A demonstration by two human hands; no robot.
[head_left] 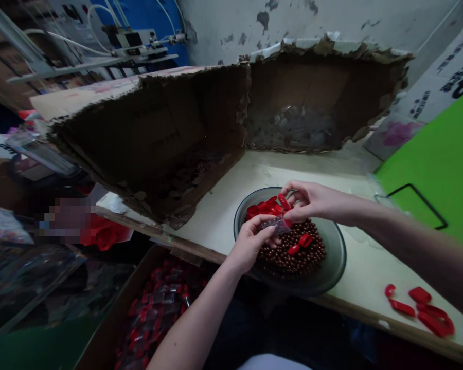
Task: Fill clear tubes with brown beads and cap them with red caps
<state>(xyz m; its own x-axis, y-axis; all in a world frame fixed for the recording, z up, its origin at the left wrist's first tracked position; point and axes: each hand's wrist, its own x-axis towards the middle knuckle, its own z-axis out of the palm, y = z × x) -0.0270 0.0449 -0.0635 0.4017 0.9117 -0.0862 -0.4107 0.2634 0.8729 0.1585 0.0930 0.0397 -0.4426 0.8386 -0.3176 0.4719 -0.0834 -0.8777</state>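
A round grey bowl (pixel 334 267) sits on the pale table, filled with small dark brown beads (pixel 293 254) and several red plastic pieces (pixel 264 208). My left hand (pixel 250 241) is over the bowl's near left side, its fingers closed on a small clear plastic piece (pixel 275 224). My right hand (pixel 312 201) reaches in from the right above the bowl, its fingertips pinched at the red pieces and touching the top of the clear piece.
A torn cardboard box (pixel 158 139) stands open on the table behind the bowl. Several loose red pieces (pixel 424 308) lie near the table's front right edge. A box of red-and-clear items (pixel 158 308) sits below the table at left. A green board (pixel 435 169) stands at right.
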